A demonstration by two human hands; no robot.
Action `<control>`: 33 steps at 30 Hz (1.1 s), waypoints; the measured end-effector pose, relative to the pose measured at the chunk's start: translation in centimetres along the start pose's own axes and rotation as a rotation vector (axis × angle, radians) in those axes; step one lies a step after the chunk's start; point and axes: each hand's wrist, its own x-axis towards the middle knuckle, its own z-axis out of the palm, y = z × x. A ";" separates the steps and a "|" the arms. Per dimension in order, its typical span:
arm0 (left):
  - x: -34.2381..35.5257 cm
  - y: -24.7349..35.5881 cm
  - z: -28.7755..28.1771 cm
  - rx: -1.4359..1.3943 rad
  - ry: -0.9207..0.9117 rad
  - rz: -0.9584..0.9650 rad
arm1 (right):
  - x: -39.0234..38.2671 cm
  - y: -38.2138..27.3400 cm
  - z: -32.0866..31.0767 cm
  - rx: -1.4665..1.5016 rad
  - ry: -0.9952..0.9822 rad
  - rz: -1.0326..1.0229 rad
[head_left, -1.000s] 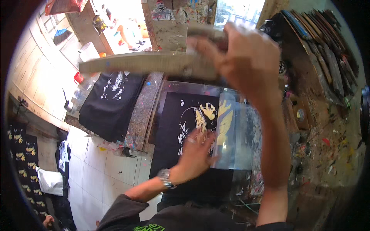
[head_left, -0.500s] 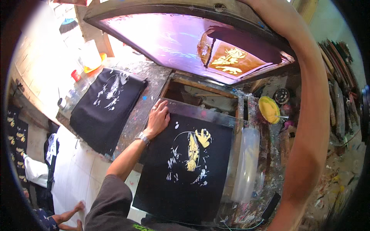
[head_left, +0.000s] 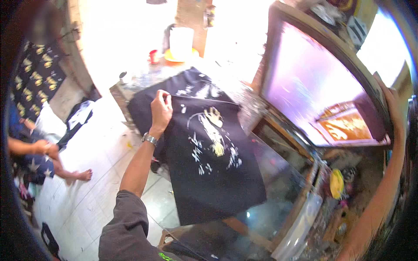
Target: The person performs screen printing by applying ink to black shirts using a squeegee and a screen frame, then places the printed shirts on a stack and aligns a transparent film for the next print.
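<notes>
My left hand (head_left: pixel 162 109), with a metal watch at its wrist, pinches the upper left corner of a black cloth piece (head_left: pixel 209 191) printed in white and pale yellow. The cloth is lifted off the glass-like printing board (head_left: pixel 278 174) and partly covers another black printed cloth (head_left: pixel 143 106) on the table. At the right, my right hand (head_left: pixel 389 93) grips the outer edge of a raised screen printing frame (head_left: pixel 331 37), its fingers partly hidden. The frame's purplish mesh has an orange-brown patch with a light design.
Right of the board lie a clear plastic roll (head_left: pixel 300 226) and a bowl of yellow ink (head_left: pixel 336 183). A white container (head_left: pixel 181 43) and a red cup (head_left: pixel 153 56) stand at the table's far end. On the left, another person's leg (head_left: pixel 72 175) extends over the tiled floor.
My left hand has picked the printed cloth off the board and carried it left over the other cloth. My right hand still holds the frame up. The view has turned left.
</notes>
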 end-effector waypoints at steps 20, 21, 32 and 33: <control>-23.5 15.1 -7.1 -0.017 -0.823 0.350 | 2.8 -2.1 0.9 -0.041 -0.048 0.104; -25.1 15.7 -5.3 0.022 -0.852 0.377 | 2.0 -1.8 0.2 -0.067 -0.020 0.134; -27.4 16.6 -3.9 0.143 -0.871 0.375 | 6.6 3.9 2.6 -0.205 0.189 -0.214; -27.3 16.4 -3.7 0.145 -0.863 0.382 | 7.6 4.7 3.6 -0.201 0.145 -0.280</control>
